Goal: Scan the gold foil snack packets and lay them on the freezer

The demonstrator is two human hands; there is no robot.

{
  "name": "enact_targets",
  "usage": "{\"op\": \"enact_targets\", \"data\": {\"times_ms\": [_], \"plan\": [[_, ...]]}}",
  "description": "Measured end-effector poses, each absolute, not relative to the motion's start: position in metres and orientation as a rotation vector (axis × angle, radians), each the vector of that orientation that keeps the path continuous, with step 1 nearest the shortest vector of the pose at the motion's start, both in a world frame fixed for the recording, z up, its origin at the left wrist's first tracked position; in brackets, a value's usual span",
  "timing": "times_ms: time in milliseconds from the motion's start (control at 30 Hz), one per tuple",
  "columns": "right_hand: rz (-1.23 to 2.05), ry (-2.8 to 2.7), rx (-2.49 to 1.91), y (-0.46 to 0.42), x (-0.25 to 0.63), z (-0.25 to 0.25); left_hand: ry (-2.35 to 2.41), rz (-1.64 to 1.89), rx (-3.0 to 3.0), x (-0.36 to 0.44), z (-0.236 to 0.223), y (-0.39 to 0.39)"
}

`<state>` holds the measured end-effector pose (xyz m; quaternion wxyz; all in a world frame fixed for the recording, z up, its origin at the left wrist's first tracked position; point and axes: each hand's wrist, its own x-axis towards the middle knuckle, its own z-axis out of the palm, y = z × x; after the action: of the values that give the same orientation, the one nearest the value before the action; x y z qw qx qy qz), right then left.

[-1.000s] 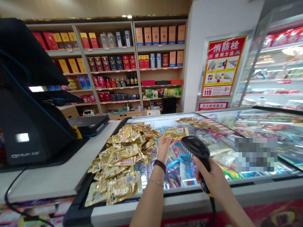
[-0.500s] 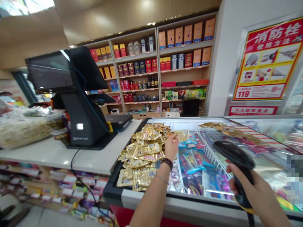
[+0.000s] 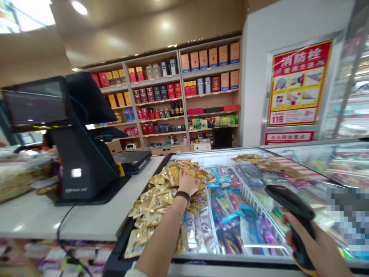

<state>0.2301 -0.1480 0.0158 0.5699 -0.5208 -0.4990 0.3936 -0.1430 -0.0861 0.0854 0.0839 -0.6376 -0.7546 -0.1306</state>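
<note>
My left hand (image 3: 188, 183) rests on a heap of gold foil snack packets (image 3: 157, 198). Its fingers look spread over the packets, though their tips are partly hidden. The heap lies on the left end of a glass-topped display freezer (image 3: 181, 258). A single gold packet (image 3: 208, 176) lies just right of this hand. At the right, my right hand (image 3: 308, 234) is closed round the handle of a black barcode scanner (image 3: 290, 200), held above the freezer glass with its head pointing left.
Colourful wrapped goods (image 3: 230, 206) and white wire baskets (image 3: 255, 202) show under the glass. More gold packets (image 3: 265, 163) lie at the far right. Left of the freezer, a black checkout terminal (image 3: 86, 161) stands on a white counter (image 3: 95, 219). Shelves of boxes (image 3: 161, 92) line the back wall.
My left hand has moved left from the pile's right edge onto the packets, leaving one gold packet to its right. The scanner stays in my right hand. The view has shifted right.
</note>
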Motion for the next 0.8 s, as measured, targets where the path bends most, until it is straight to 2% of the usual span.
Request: {"op": "enact_targets", "data": {"times_ms": [300, 500, 667, 800], "plan": [[1.236, -0.642, -0.911, -0.131, 0.279, 0.028, -2.013, -0.292, -1.999, -0.102, 0.106, -0.025], [1.310, -0.380, -0.781, -0.119, 0.301, 0.022, -1.758, -0.364, -2.290, 0.017, 0.102, 0.051], [1.300, -0.426, -0.795, -0.122, 0.300, 0.008, -1.673, -0.428, -2.466, 0.126, 0.079, 0.104], [1.250, -0.469, -0.810, -0.123, 0.305, -0.003, -1.707, -0.495, -2.534, 0.179, 0.057, 0.132]]}}
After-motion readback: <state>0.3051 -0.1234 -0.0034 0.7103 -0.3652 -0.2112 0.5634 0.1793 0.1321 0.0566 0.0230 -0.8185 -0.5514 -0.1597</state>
